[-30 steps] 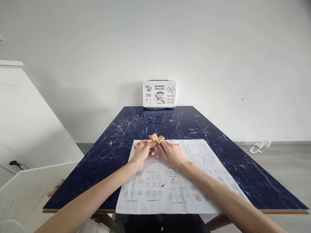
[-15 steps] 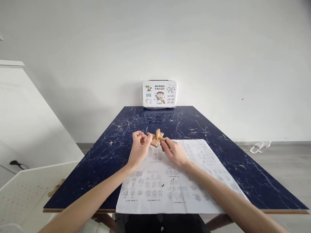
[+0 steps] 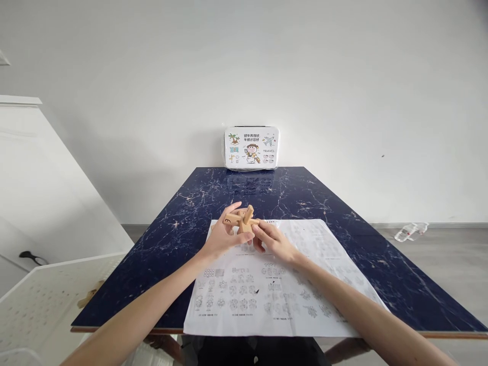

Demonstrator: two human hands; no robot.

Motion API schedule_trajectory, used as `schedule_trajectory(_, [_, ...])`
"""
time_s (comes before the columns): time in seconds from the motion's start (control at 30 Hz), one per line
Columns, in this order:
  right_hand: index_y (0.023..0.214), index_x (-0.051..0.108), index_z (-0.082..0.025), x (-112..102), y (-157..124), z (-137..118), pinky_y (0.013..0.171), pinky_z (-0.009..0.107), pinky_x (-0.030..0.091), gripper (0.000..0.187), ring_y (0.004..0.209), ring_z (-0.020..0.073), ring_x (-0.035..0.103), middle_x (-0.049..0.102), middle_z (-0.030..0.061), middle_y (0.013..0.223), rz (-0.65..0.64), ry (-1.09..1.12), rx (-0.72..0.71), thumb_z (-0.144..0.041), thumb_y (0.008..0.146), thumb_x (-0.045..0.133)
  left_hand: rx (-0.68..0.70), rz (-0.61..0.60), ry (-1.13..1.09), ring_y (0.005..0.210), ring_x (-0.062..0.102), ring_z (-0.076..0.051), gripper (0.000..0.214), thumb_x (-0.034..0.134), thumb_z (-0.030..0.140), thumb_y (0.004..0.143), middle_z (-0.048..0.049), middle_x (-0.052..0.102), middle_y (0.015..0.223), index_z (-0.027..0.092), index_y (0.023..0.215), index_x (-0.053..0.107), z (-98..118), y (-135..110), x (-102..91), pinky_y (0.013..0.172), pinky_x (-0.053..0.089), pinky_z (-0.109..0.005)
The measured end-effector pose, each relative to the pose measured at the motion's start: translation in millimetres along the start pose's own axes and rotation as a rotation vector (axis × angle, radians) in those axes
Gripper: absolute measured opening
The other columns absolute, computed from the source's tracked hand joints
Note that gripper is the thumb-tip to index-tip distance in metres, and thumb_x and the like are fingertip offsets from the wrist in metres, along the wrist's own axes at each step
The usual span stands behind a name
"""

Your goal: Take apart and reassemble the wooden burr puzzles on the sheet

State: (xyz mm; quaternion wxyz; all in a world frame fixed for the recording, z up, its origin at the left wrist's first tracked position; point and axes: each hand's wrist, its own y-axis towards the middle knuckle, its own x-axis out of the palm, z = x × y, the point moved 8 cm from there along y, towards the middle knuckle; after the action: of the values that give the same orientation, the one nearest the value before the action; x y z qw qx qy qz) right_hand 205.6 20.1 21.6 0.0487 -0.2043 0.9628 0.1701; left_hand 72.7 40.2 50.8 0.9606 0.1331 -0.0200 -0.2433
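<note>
A small wooden interlocking puzzle (image 3: 246,227), light brown with pieces crossing one another, is held above the far part of a printed sheet (image 3: 267,310). My left hand (image 3: 223,236) is closed around its left side, the thumb pressed along the front and the fingers behind. One piece pointing left bears a dark mark. My right hand (image 3: 275,241) pinches the puzzle's right end between thumb and fingers. One bar sticks up from the middle. The fingers hide parts of the joint.
The sheet of line diagrams lies on a dark blue marble-patterned table (image 3: 335,239). Against the wall stands a white cartoon-printed case (image 3: 251,147). To the left is a white perforated surface (image 3: 49,300) with wooden pieces (image 3: 89,295) on it. A clear plastic object (image 3: 410,232) lies on the floor at right.
The puzzle has been turned, so its marked piece now faces me. My left hand has shifted from fingertips at the left end to a fuller grip with the thumb in front.
</note>
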Motion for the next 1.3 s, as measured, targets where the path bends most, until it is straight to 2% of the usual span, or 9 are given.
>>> schedule_trajectory(0.2, [0.079, 0.058, -0.021, 0, 0, 0, 0.058, 0.028, 0.040, 0.056, 0.053, 0.0126, 0.048, 0.057, -0.0012, 0.063, 0.055, -0.019, 0.050, -0.071, 0.100, 0.044, -0.027, 0.038, 0.063, 0.125, 0.065, -0.032, 0.064, 0.087, 0.033, 0.075, -0.0154, 0.066, 0.135, 0.022, 0.134, 0.063, 3, -2, 5.2, 0.096, 0.057, -0.041])
schedule_trajectory(0.3, [0.077, 0.057, -0.021, 0, 3, -4, 0.056, 0.028, 0.040, 0.058, 0.052, 0.0121, 0.048, 0.060, 0.0004, 0.068, 0.078, 0.003, 0.040, -0.073, 0.098, 0.045, -0.020, 0.064, 0.062, 0.119, 0.067, -0.028, 0.059, 0.085, 0.035, 0.078, -0.0145, 0.068, 0.133, 0.021, 0.132, 0.065, 9, -1, 3.5, 0.096, 0.055, -0.038])
schedule_trajectory(0.43, [0.083, 0.058, -0.020, 0, 4, -13, 0.054, 0.028, 0.038, 0.053, 0.052, 0.0108, 0.046, 0.062, 0.0015, 0.073, 0.074, 0.049, -0.009, -0.068, 0.102, 0.043, -0.025, 0.101, 0.058, 0.111, 0.071, -0.026, 0.060, 0.080, 0.040, 0.083, -0.0123, 0.072, 0.130, 0.023, 0.137, 0.062, 14, 0, -3.6, 0.088, 0.056, -0.035])
schedule_trajectory(0.57, [0.086, 0.061, -0.020, -2, 4, -10, 0.052, 0.027, 0.037, 0.053, 0.050, 0.0098, 0.045, 0.061, 0.0006, 0.070, 0.081, 0.062, 0.007, -0.068, 0.101, 0.045, -0.072, 0.090, 0.049, 0.101, 0.072, -0.025, 0.063, 0.079, 0.046, 0.083, -0.0140, 0.071, 0.132, 0.022, 0.139, 0.061, 7, 2, -5.6, 0.075, 0.055, -0.032])
schedule_trajectory(0.67, [0.087, 0.062, -0.019, -6, 5, -4, 0.050, 0.026, 0.036, 0.053, 0.048, 0.0094, 0.045, 0.060, -0.0001, 0.068, 0.122, 0.113, 0.028, -0.070, 0.097, 0.050, -0.111, 0.095, 0.007, 0.108, 0.071, -0.026, 0.069, 0.082, 0.046, 0.082, -0.0142, 0.068, 0.137, 0.023, 0.142, 0.057, -2, 3, -6.3, 0.081, 0.056, -0.032])
schedule_trajectory(0.8, [0.084, 0.062, -0.019, -24, 5, 6, 0.046, 0.026, 0.033, 0.049, 0.047, 0.0092, 0.043, 0.057, -0.0006, 0.067, 0.298, 0.335, 0.055, -0.067, 0.095, 0.058, -0.109, 0.152, -0.064, 0.133, 0.060, -0.030, 0.066, 0.078, 0.047, 0.087, -0.0148, 0.058, 0.150, 0.024, 0.144, 0.052, -4, 3, -11.6, 0.099, 0.053, -0.037])
schedule_trajectory(0.93, [0.084, 0.063, -0.019, -50, 2, 22, 0.042, 0.025, 0.032, 0.043, 0.046, 0.0073, 0.038, 0.058, -0.0002, 0.072, 0.531, 0.508, 0.094, -0.062, 0.090, 0.066, -0.048, 0.193, -0.036, 0.139, 0.056, -0.029, 0.057, 0.072, 0.045, 0.093, -0.0150, 0.054, 0.154, 0.023, 0.142, 0.052, 6, 4, -16.5, 0.113, 0.046, -0.039])
schedule_trajectory(1.13, [0.086, 0.058, -0.022, -80, -6, 50, 0.037, 0.025, 0.037, 0.026, 0.041, 0.0066, 0.037, 0.064, -0.0001, 0.076, 0.776, 0.615, 0.133, -0.046, 0.087, 0.069, -0.006, 0.222, 0.075, 0.133, 0.060, -0.027, 0.047, 0.070, 0.044, 0.094, -0.0135, 0.061, 0.145, 0.023, 0.134, 0.056, 12, 2, -16.2, 0.110, 0.048, -0.037])
schedule_trajectory(1.3, [0.083, 0.050, -0.024, -98, -16, 67, 0.038, 0.025, 0.041, 0.019, 0.042, 0.0066, 0.040, 0.068, 0.0020, 0.082, 0.959, 0.731, 0.148, -0.038, 0.094, 0.058, 0.010, 0.248, 0.161, 0.123, 0.064, -0.025, 0.040, 0.068, 0.045, 0.095, -0.0124, 0.065, 0.133, 0.022, 0.125, 0.058, 10, 3, -19.1, 0.106, 0.049, -0.037])
